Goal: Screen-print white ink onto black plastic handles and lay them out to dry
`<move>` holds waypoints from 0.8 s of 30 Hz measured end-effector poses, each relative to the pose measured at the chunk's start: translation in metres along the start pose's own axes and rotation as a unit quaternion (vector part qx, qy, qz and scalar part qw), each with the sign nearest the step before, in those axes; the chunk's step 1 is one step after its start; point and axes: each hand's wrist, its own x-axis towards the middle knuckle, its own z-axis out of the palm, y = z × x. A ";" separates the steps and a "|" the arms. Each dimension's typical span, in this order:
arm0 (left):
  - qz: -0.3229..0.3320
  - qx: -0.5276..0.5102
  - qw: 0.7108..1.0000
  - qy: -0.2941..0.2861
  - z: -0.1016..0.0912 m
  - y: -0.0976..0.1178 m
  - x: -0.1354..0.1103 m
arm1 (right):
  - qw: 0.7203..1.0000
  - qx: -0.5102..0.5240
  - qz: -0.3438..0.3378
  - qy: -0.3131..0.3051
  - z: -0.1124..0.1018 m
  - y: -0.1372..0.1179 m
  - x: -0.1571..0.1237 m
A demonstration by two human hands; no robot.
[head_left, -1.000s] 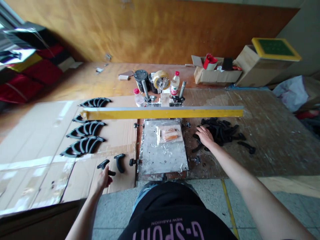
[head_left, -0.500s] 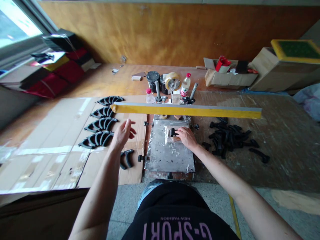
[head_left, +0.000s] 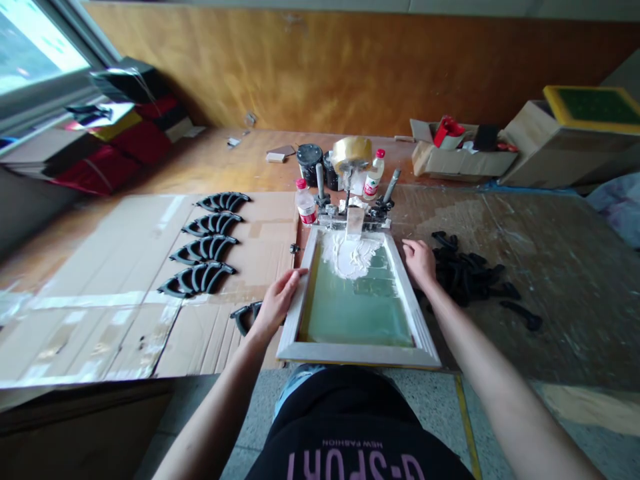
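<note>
A screen printing frame with pale rails and green mesh lies lowered before me. White paste is spread at its far end, where a small pale squeegee stands upright. My left hand grips the frame's left rail, thumb on top; its other fingers are partly hidden. Just off the right rail, my right hand has loosely bent fingers and holds nothing visible. It is beside a pile of black curved handles. Near my left wrist lie more black handles, partly covered by the arm.
Neat rows of black handles lie on cardboard at left. Behind the frame stand clamps, a roll of tape, red-capped bottles and black tubs. Boxes sit at the back right.
The raised frame has swung down flat, covering the metal plate and the black piece on it. My left hand has moved right onto its rail; my right hand has withdrawn rightward from the black piece.
</note>
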 end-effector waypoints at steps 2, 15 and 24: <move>-0.039 -0.016 0.999 -0.008 0.006 -0.032 0.000 | 0.998 0.025 -0.004 0.055 -0.005 -0.012 0.021; -0.044 0.080 0.996 0.013 0.017 -0.089 0.015 | 0.943 -0.004 -0.280 -0.179 0.008 -0.094 0.010; -0.049 0.026 0.998 0.013 0.018 -0.083 0.013 | 0.930 0.067 -0.330 -0.147 -0.001 -0.084 0.007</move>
